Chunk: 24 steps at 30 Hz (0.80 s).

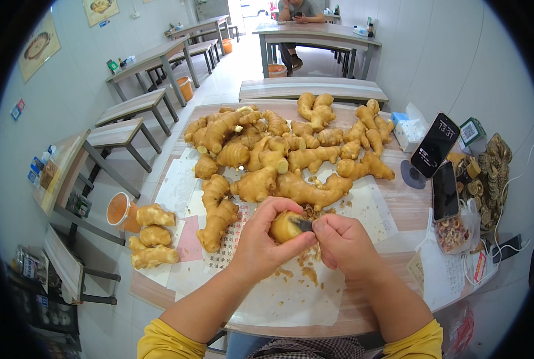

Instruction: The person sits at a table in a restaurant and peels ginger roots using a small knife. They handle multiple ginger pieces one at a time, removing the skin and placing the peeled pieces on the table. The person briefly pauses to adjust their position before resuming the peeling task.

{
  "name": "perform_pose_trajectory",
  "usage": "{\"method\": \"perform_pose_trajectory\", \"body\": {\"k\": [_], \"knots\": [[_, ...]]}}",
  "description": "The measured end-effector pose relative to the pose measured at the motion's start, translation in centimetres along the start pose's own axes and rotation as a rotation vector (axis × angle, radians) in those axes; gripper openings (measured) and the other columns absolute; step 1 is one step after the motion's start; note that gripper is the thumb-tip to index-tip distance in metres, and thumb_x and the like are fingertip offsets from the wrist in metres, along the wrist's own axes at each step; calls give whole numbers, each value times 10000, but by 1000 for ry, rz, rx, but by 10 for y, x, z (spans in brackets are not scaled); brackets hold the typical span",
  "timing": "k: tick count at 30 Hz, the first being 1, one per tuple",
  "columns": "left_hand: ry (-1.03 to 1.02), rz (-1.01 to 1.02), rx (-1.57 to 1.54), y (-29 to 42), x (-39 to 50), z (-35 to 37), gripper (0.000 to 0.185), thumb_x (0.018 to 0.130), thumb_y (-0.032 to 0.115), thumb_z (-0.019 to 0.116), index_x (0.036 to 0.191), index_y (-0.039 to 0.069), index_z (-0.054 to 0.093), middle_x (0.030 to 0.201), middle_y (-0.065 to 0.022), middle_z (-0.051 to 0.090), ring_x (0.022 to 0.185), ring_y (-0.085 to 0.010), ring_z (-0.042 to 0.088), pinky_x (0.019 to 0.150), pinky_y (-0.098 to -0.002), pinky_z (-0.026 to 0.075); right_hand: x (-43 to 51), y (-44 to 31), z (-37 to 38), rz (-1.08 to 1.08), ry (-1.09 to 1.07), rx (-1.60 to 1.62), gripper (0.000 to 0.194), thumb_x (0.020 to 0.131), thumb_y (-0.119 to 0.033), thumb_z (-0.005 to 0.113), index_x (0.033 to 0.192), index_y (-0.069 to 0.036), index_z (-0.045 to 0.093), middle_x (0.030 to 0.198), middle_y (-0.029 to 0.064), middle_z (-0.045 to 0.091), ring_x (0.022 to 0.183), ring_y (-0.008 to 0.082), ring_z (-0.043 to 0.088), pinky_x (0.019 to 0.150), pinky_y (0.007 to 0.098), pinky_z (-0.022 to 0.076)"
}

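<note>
My left hand (267,242) is closed around a piece of ginger root (285,226) above the paper sheets. In my right hand (345,242) is a small dark blade or scraper (303,224), its flat end against the ginger; its handle is hidden by my fingers. Brown peel scraps (310,273) lie on the paper (289,305) below my hands. A large heap of unpeeled ginger roots (258,157) spreads over the table beyond them. At the table's left edge lie several paler ginger pieces (154,235).
To the right stand a phone on a stand (435,146), another phone (446,191), a tissue box (408,132), a bag of dried pieces (453,233), a metallic ornament (493,179) and white cables. An orange bucket (122,212) is left of the table. A person (300,13) sits at a far table.
</note>
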<state>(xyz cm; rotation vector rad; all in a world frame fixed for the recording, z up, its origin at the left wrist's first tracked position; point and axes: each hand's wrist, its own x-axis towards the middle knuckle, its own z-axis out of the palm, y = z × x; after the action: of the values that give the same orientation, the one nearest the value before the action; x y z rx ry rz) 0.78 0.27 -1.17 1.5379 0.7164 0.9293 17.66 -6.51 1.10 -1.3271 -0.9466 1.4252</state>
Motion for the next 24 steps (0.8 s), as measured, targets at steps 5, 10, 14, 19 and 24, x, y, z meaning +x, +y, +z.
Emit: {"method": "perform_pose_trajectory", "body": {"k": [5,10,14,19,24], "knots": [[35,-277,-387,-2,5,-3,416,892,178,701,1248,53,526,1187,-89,575,1008,-154,587,880,-301,491,7,10,3,-79,150,127,271,1027,-268,522,890,-37,563,539,-34,417,435,59,353,440,245,374],[-44,-471,-1037,1,12,-17,432,964,141,574,1365,35,457,1230,-133,581,1039,-225,622,900,-373,523,8,3,-7,-64,65,207,262,1027,-260,520,891,-39,561,540,-41,403,439,55,348,453,240,388],[-199,-373,-935,7,9,-17,498,921,84,620,1375,20,426,1234,-122,561,1099,-220,597,944,-378,519,3,-1,-10,-43,-13,52,279,1015,-265,545,911,-13,605,547,-37,449,451,56,400,457,231,385],[-66,-187,-358,10,5,-9,599,847,16,683,1383,39,416,1230,-113,552,1135,-183,563,968,-339,488,7,-4,-15,-108,102,194,232,993,-241,583,914,-25,614,577,-37,476,467,54,434,451,222,382],[-52,18,139,8,7,-13,628,817,21,727,1362,72,420,1221,-66,544,1120,-157,547,956,-281,462,2,-3,-12,-30,-25,3,208,979,-228,601,928,-28,625,632,-39,520,481,51,460,452,215,386]]}}
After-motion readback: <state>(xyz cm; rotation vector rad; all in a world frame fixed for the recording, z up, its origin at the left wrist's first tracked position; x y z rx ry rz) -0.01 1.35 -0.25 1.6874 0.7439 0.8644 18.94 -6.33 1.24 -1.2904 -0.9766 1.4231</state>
